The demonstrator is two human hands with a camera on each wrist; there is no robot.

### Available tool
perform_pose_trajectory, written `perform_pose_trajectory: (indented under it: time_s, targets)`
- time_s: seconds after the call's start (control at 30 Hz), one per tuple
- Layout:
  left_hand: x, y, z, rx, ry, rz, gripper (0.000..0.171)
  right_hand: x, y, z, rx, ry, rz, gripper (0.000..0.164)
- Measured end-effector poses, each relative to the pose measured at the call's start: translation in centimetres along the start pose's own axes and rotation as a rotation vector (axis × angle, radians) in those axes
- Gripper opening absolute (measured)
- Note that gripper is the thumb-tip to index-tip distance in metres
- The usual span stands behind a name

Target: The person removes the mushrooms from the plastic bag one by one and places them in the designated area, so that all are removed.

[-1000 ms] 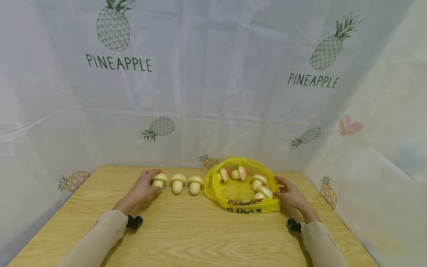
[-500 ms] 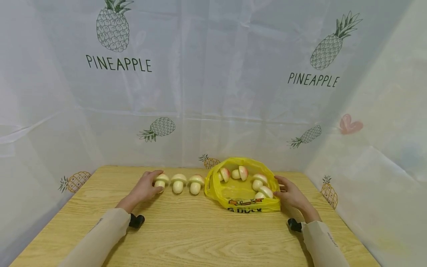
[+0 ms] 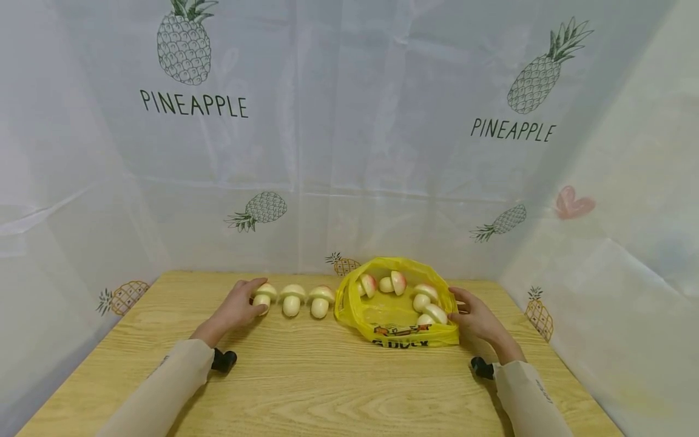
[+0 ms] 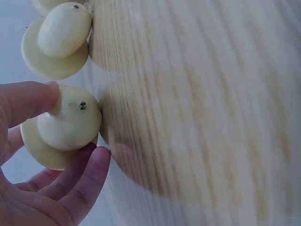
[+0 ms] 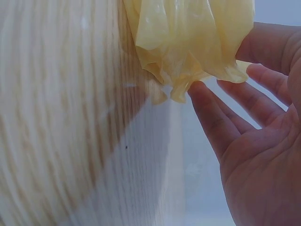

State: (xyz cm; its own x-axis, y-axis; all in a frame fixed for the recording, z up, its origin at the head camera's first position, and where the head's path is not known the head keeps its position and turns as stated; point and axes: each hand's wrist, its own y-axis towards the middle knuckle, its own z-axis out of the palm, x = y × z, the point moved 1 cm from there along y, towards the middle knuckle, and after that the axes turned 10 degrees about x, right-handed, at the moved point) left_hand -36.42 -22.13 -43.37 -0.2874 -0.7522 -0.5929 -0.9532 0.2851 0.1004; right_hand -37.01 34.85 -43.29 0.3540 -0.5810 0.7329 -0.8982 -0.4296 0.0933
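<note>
My left hand holds the leftmost toy mushroom at the left end of a row on the table. In the left wrist view the thumb lies on the pale stem of this mushroom, with fingers round its cap side. Beside it stand a middle mushroom and a right mushroom, caps up. A yellow plastic bag lies with its mouth open, several pink-tinged mushrooms inside. My right hand holds the bag's right edge; in the right wrist view the yellow film partly hides a fingertip.
The wooden table runs back to a white pineapple-print sheet, which also hangs at both sides. Black camera mounts are on both wrists near the sleeves.
Over the last second my left hand has shifted slightly to the right with the leftmost mushroom, closer to the middle one. The right hand and the bag have hardly moved.
</note>
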Motion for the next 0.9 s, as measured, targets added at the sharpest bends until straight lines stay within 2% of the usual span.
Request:
perform_pose_trajectory:
  time_s: [0.33, 0.57, 0.8, 0.9]
  targets:
    - [0.2, -0.2, 0.0, 0.005, -0.031, 0.005, 0.07, 1.4, -0.3, -0.2, 0.022, 0.045, 0.002, 0.069]
    - [0.3, -0.8, -0.1, -0.012, -0.038, 0.01, 0.074, 0.5, -0.1, -0.1, 0.004, -0.012, 0.004, 0.071]
    - [0.3, -1.8, -0.3, -0.032, -0.028, 0.012, 0.077, -0.4, 0.2, -0.2, 0.005, 0.01, -0.008, 0.071]
    - [0.1, -2.3, -0.3, -0.022, -0.029, 0.005, 0.078, -0.4, 0.1, -0.2, 0.005, 0.007, -0.008, 0.072]
